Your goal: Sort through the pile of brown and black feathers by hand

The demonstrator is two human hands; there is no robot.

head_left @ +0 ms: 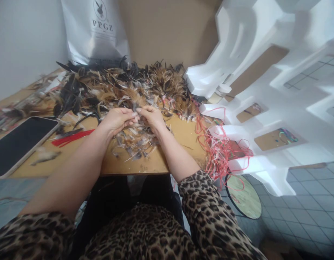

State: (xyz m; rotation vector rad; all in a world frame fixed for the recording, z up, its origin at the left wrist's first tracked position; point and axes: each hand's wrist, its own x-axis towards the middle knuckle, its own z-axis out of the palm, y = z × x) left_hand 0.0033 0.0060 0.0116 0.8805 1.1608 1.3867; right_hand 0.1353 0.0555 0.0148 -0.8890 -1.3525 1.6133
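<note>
A big heap of brown, black and white feathers (120,86) covers the back of a low wooden table (183,139). My left hand (116,120) and my right hand (153,117) meet at the heap's front edge, fingers pinched together on a small bunch of feathers (135,106). Below my hands lies a smaller pile of loose feathers (137,142). Both forearms are bare, with leopard-print sleeves pushed up.
A dark tablet (19,142) lies at the table's left, with red feathers (72,138) beside it. A tangle of red strings (223,150) hangs off the right edge. White foam packing (267,90) stands on the right, a silver bag (95,30) behind, a round stool (244,196) on the tiled floor.
</note>
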